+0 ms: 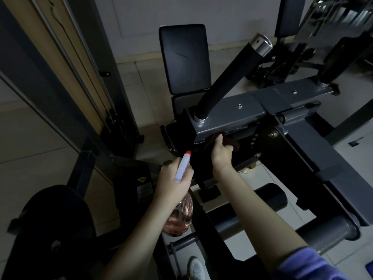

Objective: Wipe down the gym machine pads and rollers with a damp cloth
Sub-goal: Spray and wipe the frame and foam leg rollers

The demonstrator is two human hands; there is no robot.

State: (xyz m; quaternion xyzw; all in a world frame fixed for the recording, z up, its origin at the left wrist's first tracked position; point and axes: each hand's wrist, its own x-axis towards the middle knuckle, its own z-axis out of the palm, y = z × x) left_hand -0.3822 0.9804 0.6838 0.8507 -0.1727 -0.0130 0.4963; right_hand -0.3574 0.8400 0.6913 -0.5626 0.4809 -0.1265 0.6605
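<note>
Right hand (pixel 222 153) is clutching the cloth (pixel 235 144), fingers curled around it, pressing it just under the grey frame (pixel 232 116). Left hand (pixel 173 179) is gripping the spray bottle (pixel 178 216) nearby.

Head view, steeply down, close over machine (pixel 228 116).

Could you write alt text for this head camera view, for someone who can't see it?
In a dim gym, a person's right hand holds a dark cloth against the lower edge of a grey machine beam, while the left hand grips a pink spray bottle. A black back pad stands behind.
</note>
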